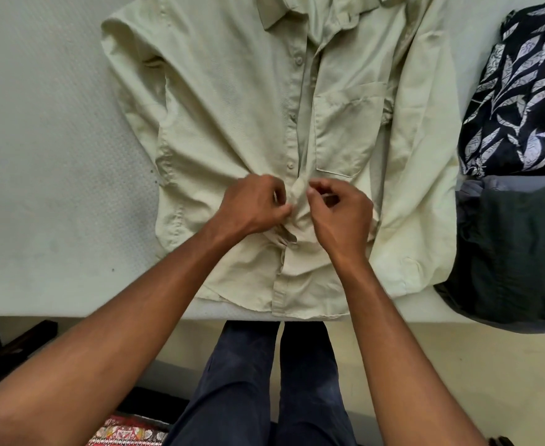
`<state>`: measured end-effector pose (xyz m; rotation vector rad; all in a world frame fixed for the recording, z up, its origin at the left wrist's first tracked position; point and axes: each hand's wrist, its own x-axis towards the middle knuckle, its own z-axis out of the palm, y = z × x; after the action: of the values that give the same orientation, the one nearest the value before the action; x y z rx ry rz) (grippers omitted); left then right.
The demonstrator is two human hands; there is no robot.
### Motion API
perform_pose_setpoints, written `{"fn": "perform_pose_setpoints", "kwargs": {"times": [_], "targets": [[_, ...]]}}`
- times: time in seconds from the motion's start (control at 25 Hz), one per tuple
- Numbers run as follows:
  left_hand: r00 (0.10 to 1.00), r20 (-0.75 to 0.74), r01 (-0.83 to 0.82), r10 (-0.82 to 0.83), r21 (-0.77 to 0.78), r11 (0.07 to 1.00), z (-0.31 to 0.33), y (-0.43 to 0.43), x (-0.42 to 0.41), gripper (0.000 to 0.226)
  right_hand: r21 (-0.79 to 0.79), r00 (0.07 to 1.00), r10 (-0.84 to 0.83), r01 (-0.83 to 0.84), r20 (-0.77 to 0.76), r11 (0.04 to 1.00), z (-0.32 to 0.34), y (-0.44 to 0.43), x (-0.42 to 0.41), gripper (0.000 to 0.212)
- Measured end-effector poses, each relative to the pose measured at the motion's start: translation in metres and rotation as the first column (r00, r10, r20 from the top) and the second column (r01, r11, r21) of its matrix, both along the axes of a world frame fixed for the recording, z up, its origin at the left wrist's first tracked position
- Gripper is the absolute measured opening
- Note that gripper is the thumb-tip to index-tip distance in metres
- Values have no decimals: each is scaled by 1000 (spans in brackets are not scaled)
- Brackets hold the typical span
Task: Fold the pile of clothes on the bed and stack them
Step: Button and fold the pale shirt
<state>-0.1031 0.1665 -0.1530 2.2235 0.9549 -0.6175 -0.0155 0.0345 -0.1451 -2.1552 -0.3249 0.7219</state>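
Fabric is bunching at the lower front of a pale green shirt (pixel 232 107), which is lying face up and spread out on the bed (pixel 55 156), collar pointing away from the person and hem reaching the near edge. The left hand (pixel 252 206) is pinching one edge of the shirt's front opening with curled fingers. The right hand (pixel 342 214) is pinching the facing edge, thumb and fingertips curling around a small fold of cloth, and the two hands are almost touching. A chest pocket (pixel 348 133) is showing just above the right hand, and the sleeves are lying along both sides of the shirt's body. Other clothes are sitting in a pile at the right edge of the bed: a dark leaf-print garment (pixel 522 101) farthest back, a grey piece (pixel 490 185) beside it, and a dark green garment (pixel 515 252) nearest, hanging slightly over the bed's edge. The person is standing against the bed in dark blue trousers (pixel 248 381).
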Motion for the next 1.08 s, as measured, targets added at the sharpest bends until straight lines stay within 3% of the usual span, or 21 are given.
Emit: {"fn": "perform_pose_setpoints", "kwargs": {"times": [0.12,0.2,0.32,0.4,0.48,0.6,0.68,0.76,0.88,1.08], "targets": [[926,178,-322,332,-81,943,2,25,17,20,-57,955,164,-155,248,986,-9,31,8,26],[882,236,-400,408,-86,913,-6,33,29,20,-138,961,128,-96,244,986,-20,40,12,35],[919,216,-321,329,-71,944,-23,27,42,23,-73,995,-80,85,63,994,-34,33,23,25],[927,223,-296,302,-61,953,-32,21,44,17,-22,946,-269,270,-179,963,-44,25,30,20],[907,272,-311,321,-80,947,-37,17,39,12,-15,900,-364,371,-242,928,-49,19,33,23],[882,320,-317,345,-138,938,-39,16,31,15,-55,981,-174,179,86,982,-43,16,26,23],[889,340,-279,307,-129,952,-40,16,28,18,-92,971,-28,51,237,994,-40,16,21,15],[925,324,-198,199,-36,980,-38,17,28,18,-152,966,64,-27,250,988,-38,19,19,8],[948,309,-101,73,75,992,-39,16,30,16,-271,949,173,-99,263,958,-38,22,17,24],[919,326,-223,221,-32,974,-41,18,30,8,-383,911,286,-160,297,910,-43,24,19,26]]}}
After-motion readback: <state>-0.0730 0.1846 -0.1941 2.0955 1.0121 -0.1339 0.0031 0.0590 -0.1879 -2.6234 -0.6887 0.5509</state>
